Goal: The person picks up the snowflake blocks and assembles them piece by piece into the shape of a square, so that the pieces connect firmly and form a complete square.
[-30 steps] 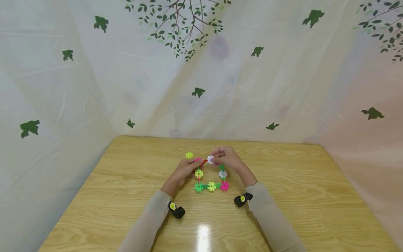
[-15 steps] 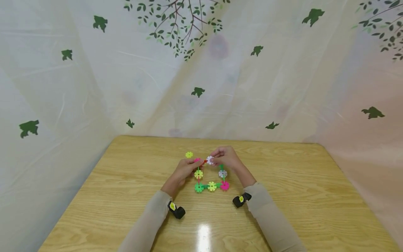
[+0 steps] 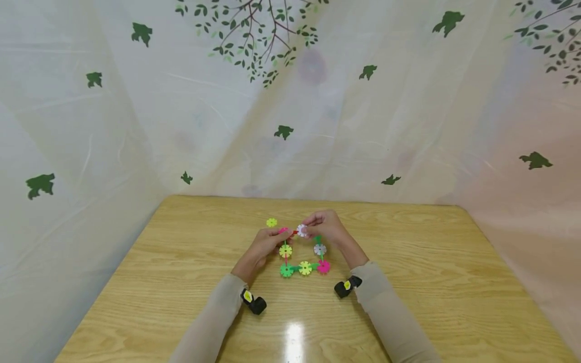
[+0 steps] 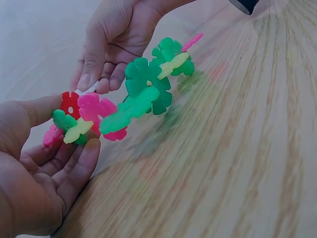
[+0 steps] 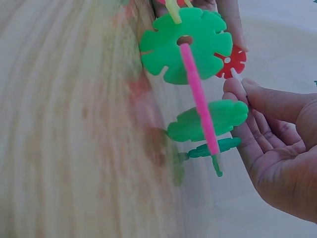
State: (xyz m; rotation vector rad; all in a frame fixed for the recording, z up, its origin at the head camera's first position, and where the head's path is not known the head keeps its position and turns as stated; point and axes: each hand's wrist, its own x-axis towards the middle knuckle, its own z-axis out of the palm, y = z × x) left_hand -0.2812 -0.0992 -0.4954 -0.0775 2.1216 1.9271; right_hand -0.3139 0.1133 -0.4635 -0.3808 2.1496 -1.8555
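Note:
Flower-shaped plastic snowflake discs, slotted together, form a squarish ring in the head view. My left hand (image 3: pixel 262 248) grips the ring at its far left corner, on a pink disc (image 3: pixel 283 231). With thumb and fingers, my right hand (image 3: pixel 330 229) pinches a white disc (image 3: pixel 301 230) on the far side. Between the hands a red disc (image 4: pixel 70 103) meets the white one. The near side holds a green disc (image 3: pixel 286 270), a yellow disc (image 3: pixel 305 267) and a pink corner disc (image 3: pixel 323 266). Fingers hide parts of the far side.
One loose yellow disc (image 3: pixel 271 222) lies on the wooden table (image 3: pixel 408 262) beyond my left hand. A pale curtain (image 3: pixel 218 126) printed with leaves and birds hangs behind the table and along its sides. Each wrist wears a black camera (image 3: pixel 254 302).
Barely anything differs. The head view has shifted very slightly, while both hands keep their hold on the ring in about the same place.

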